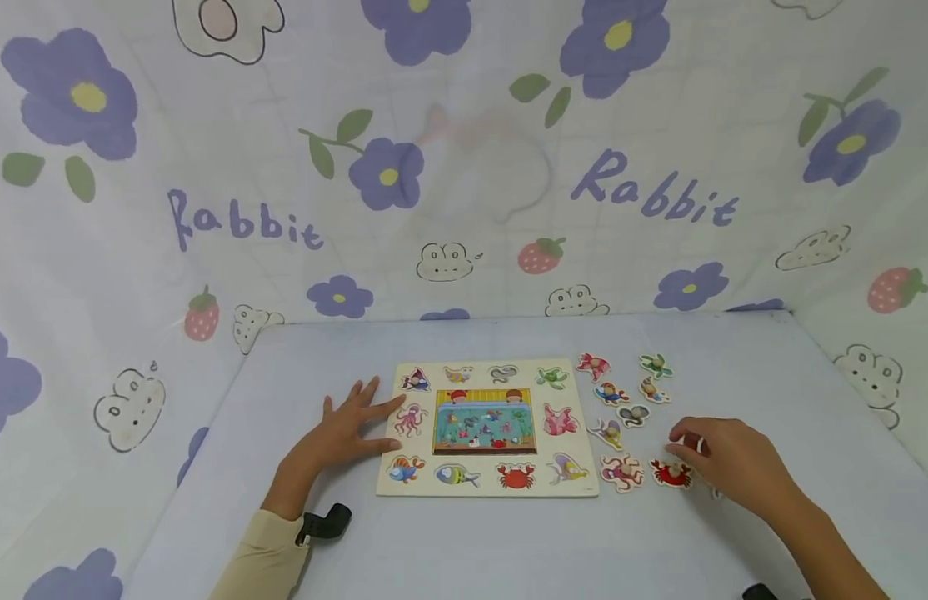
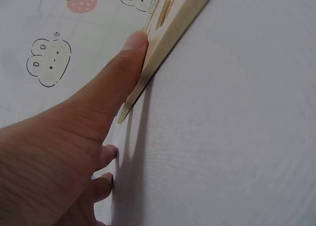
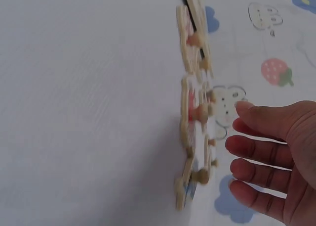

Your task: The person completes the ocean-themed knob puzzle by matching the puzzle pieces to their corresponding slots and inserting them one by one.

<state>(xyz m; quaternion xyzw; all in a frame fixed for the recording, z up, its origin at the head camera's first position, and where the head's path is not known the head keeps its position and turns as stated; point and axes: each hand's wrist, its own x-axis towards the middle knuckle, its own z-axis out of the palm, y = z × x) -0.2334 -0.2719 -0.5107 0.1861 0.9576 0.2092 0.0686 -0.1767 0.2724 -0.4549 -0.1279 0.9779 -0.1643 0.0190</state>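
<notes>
My left hand (image 1: 347,433) spreads its fingers at the left edge of a wooden peg puzzle board (image 1: 488,465), and the left wrist view has the thumb (image 2: 126,58) at the board's edge. Sea animals and a fish tank picture cover the board. My right hand (image 1: 726,458) hovers over the loose puzzle pieces with bent fingers and nothing between them. Nearest its fingertips is the red crab piece (image 1: 668,475), its wooden knob (image 3: 200,112) standing up in the right wrist view. Another piece with a blue patch (image 3: 186,184) lies mostly hidden under that hand in the head view.
Several other knobbed pieces lie right of the board, among them an octopus (image 1: 621,472), a turtle (image 1: 656,365) and a pink piece (image 1: 593,367). A white cloth covers the table (image 1: 464,550). Behind it hangs a flowered curtain (image 1: 464,192).
</notes>
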